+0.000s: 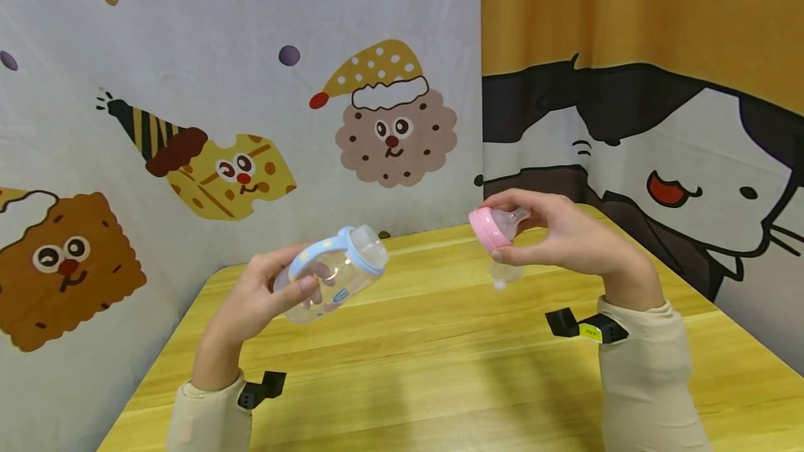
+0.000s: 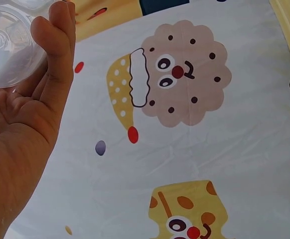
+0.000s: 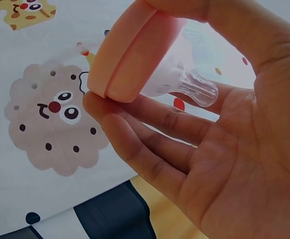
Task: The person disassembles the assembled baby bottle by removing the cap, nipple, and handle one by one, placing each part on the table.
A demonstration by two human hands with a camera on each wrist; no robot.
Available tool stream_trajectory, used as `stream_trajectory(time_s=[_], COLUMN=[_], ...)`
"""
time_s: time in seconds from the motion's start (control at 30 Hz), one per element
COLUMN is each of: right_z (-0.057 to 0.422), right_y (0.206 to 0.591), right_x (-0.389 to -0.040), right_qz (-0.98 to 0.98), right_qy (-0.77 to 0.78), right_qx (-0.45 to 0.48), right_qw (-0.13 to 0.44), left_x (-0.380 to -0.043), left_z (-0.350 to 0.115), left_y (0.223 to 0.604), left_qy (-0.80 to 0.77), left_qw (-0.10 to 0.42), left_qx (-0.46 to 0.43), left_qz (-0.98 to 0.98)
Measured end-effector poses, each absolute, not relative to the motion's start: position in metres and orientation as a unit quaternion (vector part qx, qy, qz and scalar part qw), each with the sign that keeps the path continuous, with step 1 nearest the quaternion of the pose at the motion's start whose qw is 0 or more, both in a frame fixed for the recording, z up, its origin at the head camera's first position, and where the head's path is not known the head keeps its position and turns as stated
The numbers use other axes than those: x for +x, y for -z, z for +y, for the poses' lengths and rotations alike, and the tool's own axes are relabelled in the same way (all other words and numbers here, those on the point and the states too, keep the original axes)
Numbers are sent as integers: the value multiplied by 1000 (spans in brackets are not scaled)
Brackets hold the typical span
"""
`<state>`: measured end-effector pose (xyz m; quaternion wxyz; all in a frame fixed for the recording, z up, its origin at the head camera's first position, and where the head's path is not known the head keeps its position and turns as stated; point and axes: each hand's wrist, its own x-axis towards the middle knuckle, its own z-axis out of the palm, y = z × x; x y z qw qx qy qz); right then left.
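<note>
In the head view my left hand [image 1: 264,291] grips a clear baby bottle [image 1: 339,291] with a light blue collar and an arched blue handle. The bottle is tilted, its uncapped mouth facing up and to the right. Its rounded clear base [image 2: 8,55] shows in the left wrist view. My right hand [image 1: 559,229] pinches a pink bottle ring [image 1: 490,229] between thumb and fingertips. A clear nipple [image 3: 185,84] sticks out of the ring toward the palm. The ring and the bottle are apart, both held above the table.
Partly behind the right hand is a small clear, whitish-tipped piece [image 1: 504,275]; its kind is unclear. Below the hands lies a yellow wood-grain table [image 1: 402,368]. Cartoon-printed cloths [image 1: 251,33] hang behind it and along its right side.
</note>
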<state>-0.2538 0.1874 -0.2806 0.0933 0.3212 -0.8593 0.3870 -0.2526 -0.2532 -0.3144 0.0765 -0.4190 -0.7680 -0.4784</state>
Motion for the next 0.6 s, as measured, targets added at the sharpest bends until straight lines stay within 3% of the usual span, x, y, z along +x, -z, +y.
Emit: stream_trajectory(time_s=[0.3,0.6], right_z=[189,188], right_y=[279,282], right_x=[-254,-252], right_qz=[-857,-859], right_qy=[-382,-385], right_qx=[331,329], right_qw=[103,78], left_x=[-252,-252], left_z=[-253,-254], left_y=[315,315], left_qy=[471,469], left_qw=[80,84], left_qx=[-423,-428], left_qz=[-770,-768])
